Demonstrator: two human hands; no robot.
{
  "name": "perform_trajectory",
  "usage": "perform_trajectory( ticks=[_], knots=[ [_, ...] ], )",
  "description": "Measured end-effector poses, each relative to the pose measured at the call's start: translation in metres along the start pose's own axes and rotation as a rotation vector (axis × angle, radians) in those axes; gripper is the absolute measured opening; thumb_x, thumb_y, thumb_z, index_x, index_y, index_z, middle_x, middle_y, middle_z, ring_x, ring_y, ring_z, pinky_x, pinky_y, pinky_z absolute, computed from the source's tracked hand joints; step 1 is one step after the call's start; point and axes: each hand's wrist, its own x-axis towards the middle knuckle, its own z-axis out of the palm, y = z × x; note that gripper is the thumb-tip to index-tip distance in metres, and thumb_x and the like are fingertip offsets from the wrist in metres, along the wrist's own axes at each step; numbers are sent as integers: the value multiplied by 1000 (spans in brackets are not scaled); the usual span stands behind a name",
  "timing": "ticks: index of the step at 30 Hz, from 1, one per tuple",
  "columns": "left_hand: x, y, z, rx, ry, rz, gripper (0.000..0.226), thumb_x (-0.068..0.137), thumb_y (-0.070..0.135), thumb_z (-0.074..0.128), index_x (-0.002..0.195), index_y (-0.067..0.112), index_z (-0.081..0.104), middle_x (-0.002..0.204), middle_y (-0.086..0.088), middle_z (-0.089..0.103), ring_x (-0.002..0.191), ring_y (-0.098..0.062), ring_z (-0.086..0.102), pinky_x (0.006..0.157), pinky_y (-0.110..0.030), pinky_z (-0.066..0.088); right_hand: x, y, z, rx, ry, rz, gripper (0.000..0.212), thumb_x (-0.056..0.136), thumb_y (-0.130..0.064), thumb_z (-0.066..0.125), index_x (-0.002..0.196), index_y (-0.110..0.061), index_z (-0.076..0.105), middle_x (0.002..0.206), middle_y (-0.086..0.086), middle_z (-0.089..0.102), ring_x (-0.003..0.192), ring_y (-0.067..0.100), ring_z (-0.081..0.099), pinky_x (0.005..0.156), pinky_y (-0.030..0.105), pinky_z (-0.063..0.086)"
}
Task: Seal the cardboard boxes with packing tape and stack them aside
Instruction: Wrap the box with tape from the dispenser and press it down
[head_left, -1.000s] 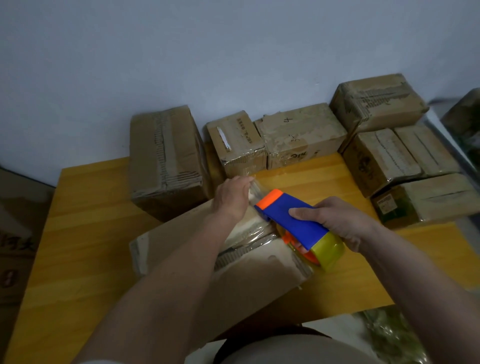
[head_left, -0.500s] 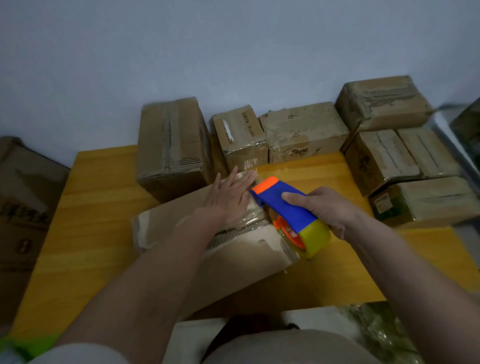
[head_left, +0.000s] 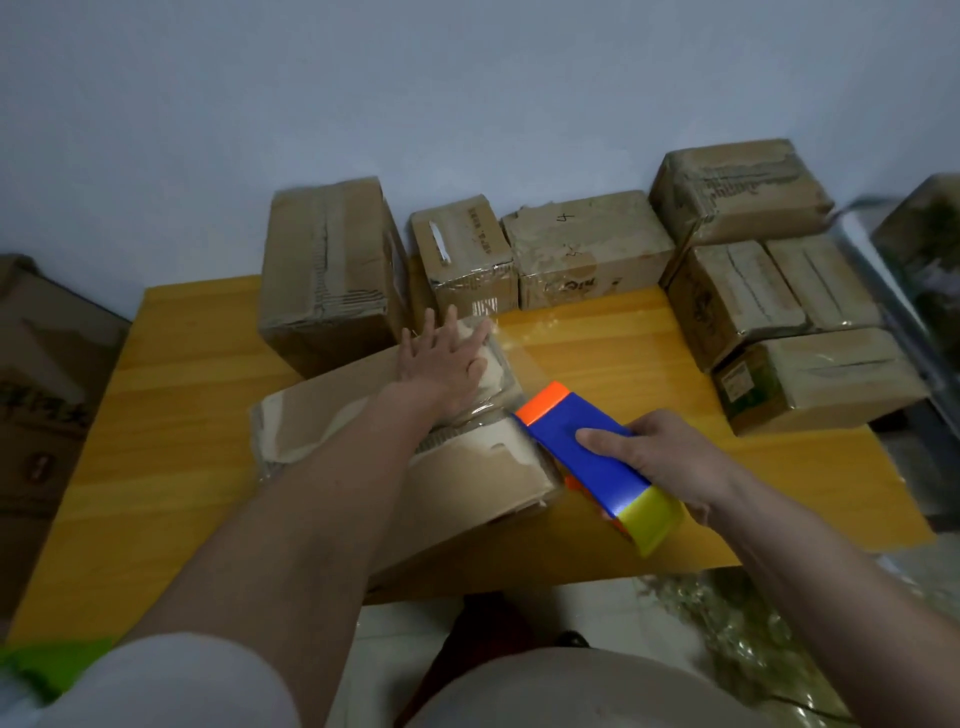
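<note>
Head view: the left hand (head_left: 445, 364) lies flat with fingers spread and straight, pressing on the far end of the cardboard box (head_left: 426, 467) on the yellow table (head_left: 171, 395); shiny tape runs under its palm. Just right of that hand, the right hand (head_left: 660, 457) curls round the blue, orange and yellow tape dispenser (head_left: 597, 462), whose orange tip touches the box's right edge. Beyond the left hand's fingertips stand a tall box (head_left: 332, 270), a small box (head_left: 465, 254) and a wide box (head_left: 587, 249), all closed, contents hidden. Further right of the right hand sits a stack of taped boxes (head_left: 769, 291)
</note>
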Motion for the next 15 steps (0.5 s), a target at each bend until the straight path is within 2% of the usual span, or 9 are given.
perform_trajectory(
  ticks=[1, 3, 6, 8, 10, 11, 14, 15],
  knots=[
    [-3, 2, 2, 37, 22, 16, 57, 104, 39, 19, 153, 37, -9, 162, -1, -19, 147, -28, -20, 119, -53, -6, 0, 0, -1, 10, -14, 9, 55, 76, -43, 76, 82, 11, 70, 78, 23, 71, 69, 37, 66, 70, 46, 52],
    [-15, 7, 9, 144, 92, 166, 56, 104, 37, 18, 155, 28, -4, 163, 0, -12, 148, -27, -16, 119, -53, -1, 0, 2, -3, 10, -44, 33, 57, 73, -46, 78, 87, 10, 71, 82, 24, 71, 82, 45, 67, 82, 55, 52],
    [-38, 13, 23, 73, 71, 390, 54, 105, 34, 19, 156, 26, 3, 163, 7, -4, 149, -18, -11, 120, -49, 1, 1, 3, -3, 25, -46, 49, 53, 74, -43, 78, 88, 8, 70, 81, 23, 72, 82, 43, 68, 82, 53, 54],
    [-49, 15, 29, 11, 56, 391, 53, 105, 33, 19, 156, 27, 2, 163, 10, -4, 149, -15, -11, 121, -48, -1, 2, 3, -4, 33, -19, 38, 45, 77, -39, 76, 82, 5, 69, 72, 18, 72, 63, 31, 69, 64, 37, 58],
    [-54, 16, 34, 16, 63, 349, 54, 105, 34, 17, 156, 27, 0, 163, 11, -6, 149, -14, -12, 120, -49, -3, 0, 1, -4, 41, -18, 33, 41, 80, -38, 73, 77, 2, 68, 63, 13, 71, 49, 20, 64, 47, 25, 52],
    [-54, 17, 36, 18, 64, 328, 54, 105, 35, 17, 156, 27, -1, 162, 12, -7, 149, -14, -13, 120, -50, -4, -2, 0, -3, 41, -20, 24, 42, 81, -39, 73, 76, 3, 68, 63, 13, 71, 49, 20, 64, 47, 25, 52],
    [-54, 21, 37, 33, 63, 288, 55, 105, 36, 16, 155, 29, -5, 162, 13, -10, 148, -14, -15, 120, -50, -6, -4, 6, 1, 45, -3, -32, 50, 81, -43, 72, 81, 7, 69, 75, 20, 72, 64, 29, 66, 68, 41, 55],
    [-54, 22, 37, 42, 60, 278, 54, 105, 37, 16, 155, 30, -5, 161, 14, -11, 148, -14, -16, 120, -50, -6, -6, 9, 2, 28, 9, -46, 49, 81, -43, 71, 79, 6, 69, 73, 20, 71, 63, 29, 64, 67, 40, 52]
  ],
)
